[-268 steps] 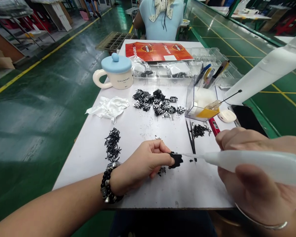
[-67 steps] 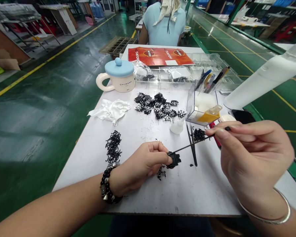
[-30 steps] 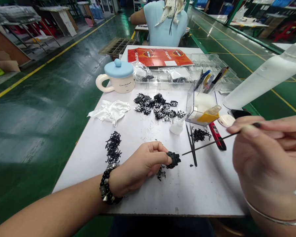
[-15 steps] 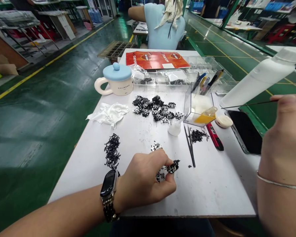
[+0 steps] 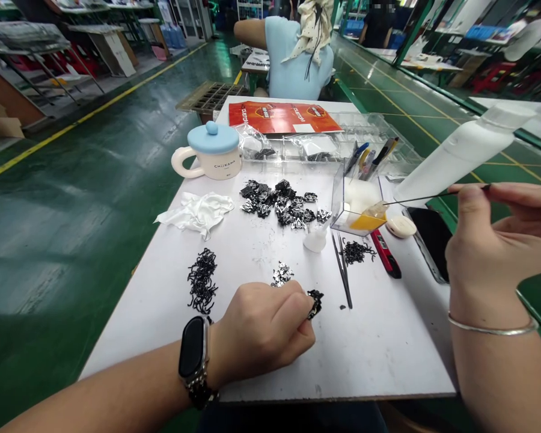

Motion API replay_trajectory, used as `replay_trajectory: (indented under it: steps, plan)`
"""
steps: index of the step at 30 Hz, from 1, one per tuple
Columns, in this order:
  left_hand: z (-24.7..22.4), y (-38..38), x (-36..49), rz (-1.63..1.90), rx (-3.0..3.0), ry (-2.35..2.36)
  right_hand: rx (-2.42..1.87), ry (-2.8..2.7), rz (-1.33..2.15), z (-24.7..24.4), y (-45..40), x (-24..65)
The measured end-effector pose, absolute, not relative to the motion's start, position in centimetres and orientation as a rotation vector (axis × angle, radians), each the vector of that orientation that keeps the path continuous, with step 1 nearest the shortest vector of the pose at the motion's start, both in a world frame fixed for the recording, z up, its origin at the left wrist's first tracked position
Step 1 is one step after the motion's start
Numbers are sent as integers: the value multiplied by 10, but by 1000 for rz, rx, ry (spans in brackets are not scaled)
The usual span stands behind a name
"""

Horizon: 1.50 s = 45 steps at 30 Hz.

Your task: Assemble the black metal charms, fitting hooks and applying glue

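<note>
Near the front of the white table, my left hand (image 5: 264, 325) is closed, pinching a small black-and-silver part (image 5: 315, 304) between thumb and fingers. At the right, raised above the table, my right hand (image 5: 496, 237) pinches a thin dark rod (image 5: 426, 198). The rod's far end meets a small glass vial (image 5: 377, 210) with yellow on it, in the clear plastic box; whether the tip is inside I cannot tell. Small silver pieces (image 5: 282, 273) lie just beyond my left hand, partly hidden by it. Black tweezers (image 5: 342, 273) lie to its right.
Black-and-silver parts (image 5: 282, 201) are heaped mid-table, beside a small white bottle (image 5: 316, 239). Small black curved pieces (image 5: 202, 281) lie left. A lidded mug (image 5: 219, 159), white cloth (image 5: 201, 210), red cutter (image 5: 386, 255), phone (image 5: 428, 240) and leaning white bottle (image 5: 460, 153) surround the work. A person sits ahead.
My right hand has moved left, bringing the rod's tip to the glass vial. My left hand has turned over somewhat, and the part in it now shows less.
</note>
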State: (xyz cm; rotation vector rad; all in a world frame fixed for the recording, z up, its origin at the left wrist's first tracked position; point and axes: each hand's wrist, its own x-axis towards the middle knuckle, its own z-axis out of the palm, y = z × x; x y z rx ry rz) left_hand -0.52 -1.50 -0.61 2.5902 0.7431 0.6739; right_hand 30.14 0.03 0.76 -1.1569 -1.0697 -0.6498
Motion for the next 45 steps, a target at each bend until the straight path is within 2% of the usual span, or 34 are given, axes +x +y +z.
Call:
replay_trajectory:
  steps: [4,11,19,32,45]
  plan:
    - [-8,-14,-5,759,2646,717,-985,-1133,-765,11,2,297]
    - [-8,-13,-5,944,2715,704,-1360,-1523,-714,14,-10,278]
    - [-10,-7,-3,981,2721,703,-1041,-2231,-140,12,-36,215]
    - [-9,-7,-2,896,2663,694,-1004,-2251,-56,2,-39,200]
    - [-12,-7,1,1312,2632,671,-1033,-2221,-20,4,-41,197]
